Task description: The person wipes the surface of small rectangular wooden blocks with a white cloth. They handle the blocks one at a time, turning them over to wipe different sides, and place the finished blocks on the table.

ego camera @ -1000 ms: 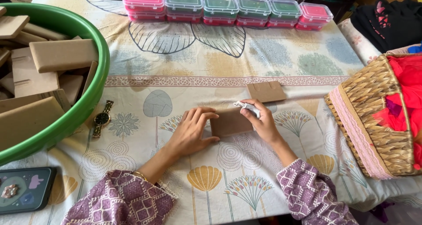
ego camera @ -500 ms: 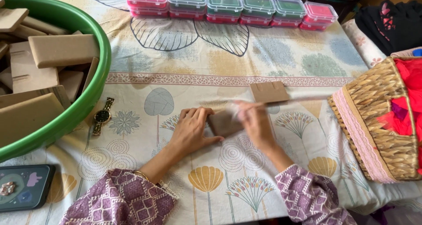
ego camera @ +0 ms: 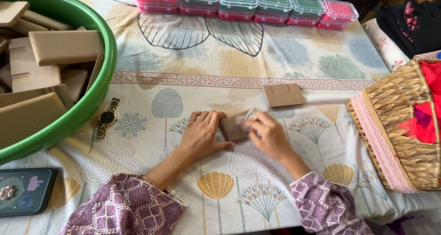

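Observation:
A small brown cardboard box (ego camera: 233, 129) lies on the patterned tablecloth (ego camera: 257, 74) in front of me. My left hand (ego camera: 201, 137) lies flat against its left side and holds it down. My right hand (ego camera: 268, 135) covers its right end, fingers curled over a small clear wrapper (ego camera: 245, 116); the hand is blurred. A second flat brown cardboard piece (ego camera: 284, 95) lies just beyond, to the right.
A green tub (ego camera: 89, 102) full of brown cardboard boxes sits at the left. A wristwatch (ego camera: 107, 117) lies beside it, a phone (ego camera: 26, 191) at the lower left. Several lidded pink and green plastic boxes (ego camera: 243, 3) line the far edge. A wicker basket (ego camera: 404, 125) with red cloth stands at right.
My right hand has slid left along the box and now covers its right end, with the clear wrapper under the fingers. The left hand has stayed on the box.

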